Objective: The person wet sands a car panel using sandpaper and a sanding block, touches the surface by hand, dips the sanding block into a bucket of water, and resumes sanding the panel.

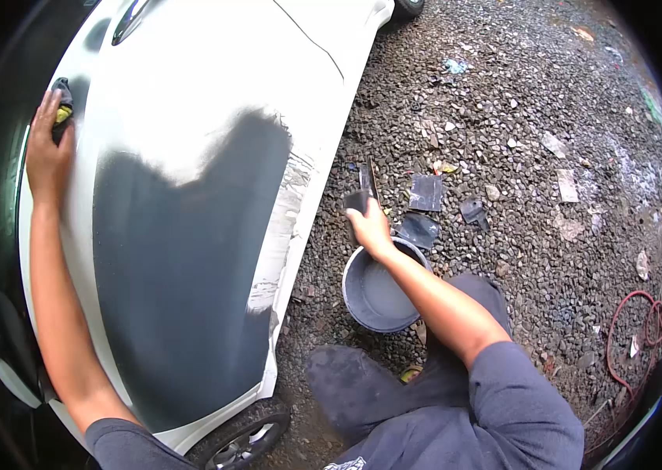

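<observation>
My left hand (49,157) reaches up along the white car's side and rests near the window edge, its fingers closed over a dark and yellow cloth or pad (63,110). A large dark grey patch (182,251) covers much of the white door panel (190,86), with a streaky worn strip along its lower edge. My right hand (371,229) grips a small black block (357,201) just above the rim of a dark bucket (356,274). Cloudy grey water stands in the bucket. The block's underside is hidden by my fingers.
Wet gravel (519,117) covers the ground, with dark square sheets (425,193) beside the bucket and scattered litter. A red hose (613,337) curls at the right. The car's side mirror (3,345) and a wheel (245,445) lie close to my body.
</observation>
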The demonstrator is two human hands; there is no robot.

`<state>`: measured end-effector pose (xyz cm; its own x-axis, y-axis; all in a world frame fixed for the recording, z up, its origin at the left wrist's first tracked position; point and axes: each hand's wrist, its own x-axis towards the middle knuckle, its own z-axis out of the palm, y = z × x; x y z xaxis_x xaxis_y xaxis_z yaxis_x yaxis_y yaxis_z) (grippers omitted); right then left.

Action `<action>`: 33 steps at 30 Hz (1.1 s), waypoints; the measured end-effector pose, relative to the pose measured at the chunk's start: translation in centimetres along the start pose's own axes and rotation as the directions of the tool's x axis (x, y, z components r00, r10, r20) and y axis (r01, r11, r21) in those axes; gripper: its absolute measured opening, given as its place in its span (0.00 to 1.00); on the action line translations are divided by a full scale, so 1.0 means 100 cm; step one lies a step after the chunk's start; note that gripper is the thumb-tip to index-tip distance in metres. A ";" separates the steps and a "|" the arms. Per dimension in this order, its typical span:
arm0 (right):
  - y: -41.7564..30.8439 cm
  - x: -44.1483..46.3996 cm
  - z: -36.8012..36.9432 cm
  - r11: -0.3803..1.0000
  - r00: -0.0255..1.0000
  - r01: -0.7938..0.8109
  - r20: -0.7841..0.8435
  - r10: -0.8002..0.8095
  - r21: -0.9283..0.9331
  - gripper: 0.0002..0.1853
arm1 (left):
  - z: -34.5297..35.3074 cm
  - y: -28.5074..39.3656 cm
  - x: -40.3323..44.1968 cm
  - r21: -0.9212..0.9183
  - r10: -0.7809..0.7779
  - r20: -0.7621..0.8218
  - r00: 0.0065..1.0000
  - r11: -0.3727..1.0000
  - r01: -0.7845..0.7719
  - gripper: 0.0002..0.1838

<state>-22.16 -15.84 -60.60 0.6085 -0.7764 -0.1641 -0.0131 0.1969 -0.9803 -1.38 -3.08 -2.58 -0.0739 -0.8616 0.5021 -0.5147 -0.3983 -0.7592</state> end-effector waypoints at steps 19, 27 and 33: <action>-0.056 -0.006 -0.035 0.874 0.973 -0.230 0.122 0.196 0.427 0.16 | 0.101 0.319 -0.197 -0.112 0.057 0.453 0.890 0.994 -0.007 0.41; -0.068 -0.024 -0.058 0.885 0.985 -0.174 0.079 0.155 0.431 0.13 | 0.230 0.369 -0.093 -0.238 0.101 0.187 0.977 0.970 -0.054 0.20; -0.056 -0.009 -0.073 0.929 0.998 -0.055 -0.006 0.061 0.365 0.12 | 0.207 0.345 -0.151 -0.404 0.270 0.191 0.944 0.898 -0.175 0.25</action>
<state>-28.42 -20.56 -55.75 0.6021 -0.7662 -0.2245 0.2439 0.4443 -0.8621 -0.37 -10.35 -44.88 -0.0459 -0.9808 0.1895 -0.7943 -0.0792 -0.6024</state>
